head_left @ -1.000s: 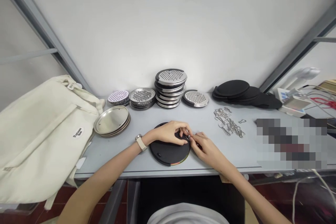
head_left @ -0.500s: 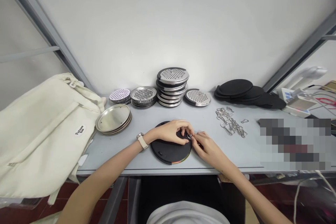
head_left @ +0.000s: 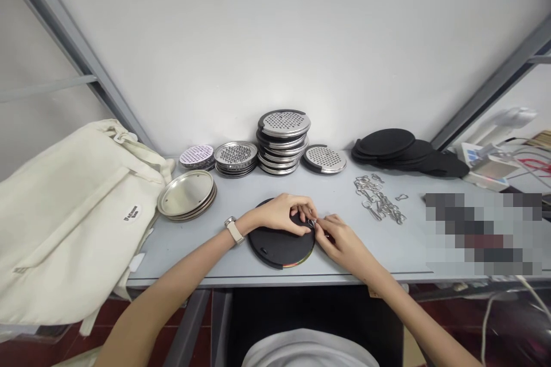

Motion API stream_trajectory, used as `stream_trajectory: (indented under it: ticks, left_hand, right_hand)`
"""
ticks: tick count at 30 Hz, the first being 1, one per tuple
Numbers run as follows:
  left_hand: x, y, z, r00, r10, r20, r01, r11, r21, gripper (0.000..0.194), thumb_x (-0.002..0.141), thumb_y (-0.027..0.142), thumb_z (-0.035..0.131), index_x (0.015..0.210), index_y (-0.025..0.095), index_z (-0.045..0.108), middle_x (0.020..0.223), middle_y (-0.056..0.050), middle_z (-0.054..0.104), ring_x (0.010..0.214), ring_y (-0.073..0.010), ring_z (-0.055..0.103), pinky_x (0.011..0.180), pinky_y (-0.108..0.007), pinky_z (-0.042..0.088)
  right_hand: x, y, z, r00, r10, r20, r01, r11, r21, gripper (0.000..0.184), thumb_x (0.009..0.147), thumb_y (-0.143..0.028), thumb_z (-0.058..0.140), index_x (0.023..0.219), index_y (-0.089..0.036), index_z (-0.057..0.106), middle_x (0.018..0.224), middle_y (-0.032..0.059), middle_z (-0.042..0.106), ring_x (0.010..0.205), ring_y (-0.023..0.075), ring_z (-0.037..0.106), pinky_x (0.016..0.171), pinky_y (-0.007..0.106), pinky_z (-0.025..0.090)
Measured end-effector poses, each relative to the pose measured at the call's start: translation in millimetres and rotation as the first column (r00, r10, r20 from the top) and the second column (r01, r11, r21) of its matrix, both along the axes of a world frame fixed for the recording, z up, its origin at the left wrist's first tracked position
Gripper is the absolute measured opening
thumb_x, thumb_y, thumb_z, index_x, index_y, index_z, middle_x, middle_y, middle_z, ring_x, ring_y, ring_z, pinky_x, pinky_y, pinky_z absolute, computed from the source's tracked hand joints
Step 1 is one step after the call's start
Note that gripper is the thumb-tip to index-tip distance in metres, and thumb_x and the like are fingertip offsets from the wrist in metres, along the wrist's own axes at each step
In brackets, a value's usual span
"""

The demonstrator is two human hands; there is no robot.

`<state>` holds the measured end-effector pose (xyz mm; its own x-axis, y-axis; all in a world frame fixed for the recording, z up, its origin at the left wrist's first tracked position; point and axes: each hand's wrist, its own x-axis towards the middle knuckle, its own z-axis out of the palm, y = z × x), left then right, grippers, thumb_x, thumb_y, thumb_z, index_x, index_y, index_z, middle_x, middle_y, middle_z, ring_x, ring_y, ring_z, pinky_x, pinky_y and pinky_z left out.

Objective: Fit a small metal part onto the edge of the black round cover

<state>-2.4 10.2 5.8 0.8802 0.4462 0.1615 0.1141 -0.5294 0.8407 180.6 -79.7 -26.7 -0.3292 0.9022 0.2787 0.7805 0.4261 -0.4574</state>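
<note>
A black round disc (head_left: pixel 279 249) lies flat on the table near its front edge, with a thin coloured strip along its lower right rim. My left hand (head_left: pixel 290 215), with a watch at the wrist, arches over the disc's upper part, fingers curled and thumb bent at its right side. By those fingertips sits a small metal snap clip (head_left: pixel 311 222) at the disc's right edge. My right hand (head_left: pixel 338 238) is closed in a pinch on that clip; the fingers partly hide it. Several similar metal clips (head_left: pixel 381 203) lie loose in a pile to the right.
Along the wall stand a tall stack of round graters (head_left: pixel 284 125), a shorter grater stack (head_left: pixel 236 155), a white grater pile (head_left: pixel 197 155) and a single grater (head_left: pixel 325 159). Metal lids (head_left: pixel 185 195) are stacked left, beside a cream bag (head_left: pixel 77 212). Black discs (head_left: pixel 387 143) lie at back right.
Both hands keep nearly the same place at the disc's right edge. The fingers shift only slightly around the clip, and the view moves a little.
</note>
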Motion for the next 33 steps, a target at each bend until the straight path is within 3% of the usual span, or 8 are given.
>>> stream_trajectory:
  ticks: [9,18,33]
  left_hand:
    - [-0.6,-0.1,-0.4,1.0,-0.003,0.015,0.004,1.0,-0.021,0.033,0.068,0.012,0.069,0.1,0.015,0.061,0.095,-0.005,0.067,0.08,-0.0113,0.06,0.073,-0.022,0.047]
    - [1.7,-0.7,-0.6,0.999,0.013,-0.049,-0.015,0.999,-0.034,0.038,0.068,0.013,0.069,0.104,0.015,0.059,0.096,-0.005,0.066,0.079,-0.0116,0.06,0.071,-0.023,0.048]
    - [3.4,-6.6,-2.5,0.996,0.091,-0.005,-0.089,0.986,0.142,0.032,0.067,0.014,0.069,0.097,0.016,0.057,0.096,-0.003,0.058,0.071,-0.0095,0.056,0.068,-0.022,0.045]
  right_hand:
    - [3.4,1.0,-1.8,0.999,-0.006,-0.033,0.003,0.998,-0.062,0.03,0.094,-0.024,0.037,0.065,-0.021,0.042,0.06,0.0,0.047,0.067,0.0179,0.048,0.066,0.03,0.038]
    - [1.1,0.1,-1.7,0.999,-0.016,-0.033,0.016,1.0,0.003,0.029,0.093,-0.02,0.039,0.064,-0.021,0.044,0.058,0.0005,0.047,0.065,0.0186,0.048,0.062,0.03,0.038]
    - [-0.7,1.8,-0.5,0.999,-0.009,-0.033,0.009,1.0,-0.001,0.031,0.096,-0.023,0.034,0.066,-0.021,0.041,0.06,0.0007,0.05,0.066,0.0186,0.05,0.065,0.03,0.039]
